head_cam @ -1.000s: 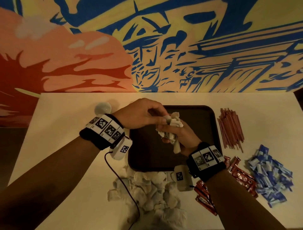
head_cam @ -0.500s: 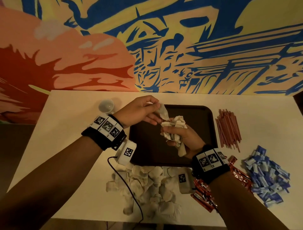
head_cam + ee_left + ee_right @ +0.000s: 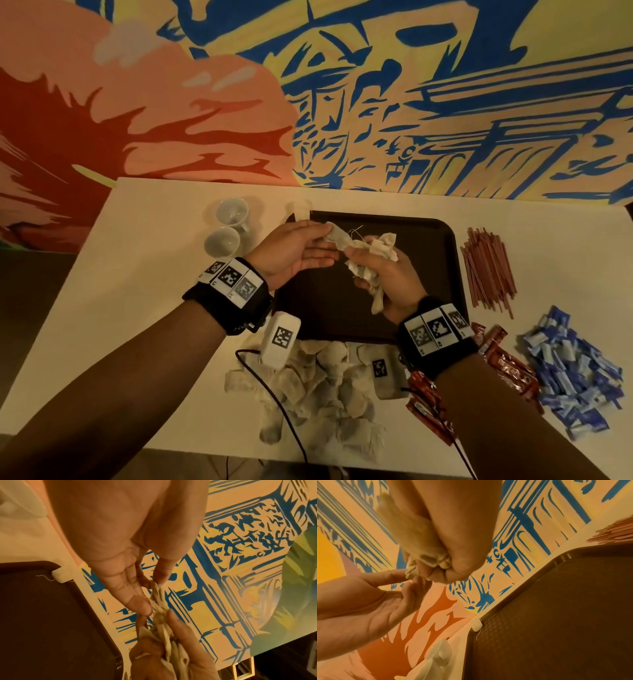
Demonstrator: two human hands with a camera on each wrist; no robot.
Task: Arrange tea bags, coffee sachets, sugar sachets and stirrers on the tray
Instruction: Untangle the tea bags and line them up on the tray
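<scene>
My right hand (image 3: 368,270) hovers over the dark brown tray (image 3: 428,240) and grips a bunch of white tea bags (image 3: 376,248). Thumb and forefinger of my left hand (image 3: 325,236) pinch one tea bag (image 3: 337,237) at the bunch's left edge, the other fingers straight. In the left wrist view that tea bag (image 3: 158,596) still touches the bunch. The right wrist view shows the bunch (image 3: 428,557) squeezed in the fist. A loose pile of tea bags (image 3: 325,387) lies before the tray. Stirrers (image 3: 488,267), red coffee sachets (image 3: 507,359) and blue sugar sachets (image 3: 572,366) lie to the right.
Two small pale cups (image 3: 227,226) stand left of the tray's far corner. A small white tag with a thread (image 3: 301,210) rests at that corner. A cable (image 3: 274,397) runs across the tea bag pile. A painted wall rises behind the white table (image 3: 137,274).
My left hand has drawn one tea bag leftward from the top of the bunch. The right hand keeps its grip over the tray. The head view has shifted, and a second cup now shows.
</scene>
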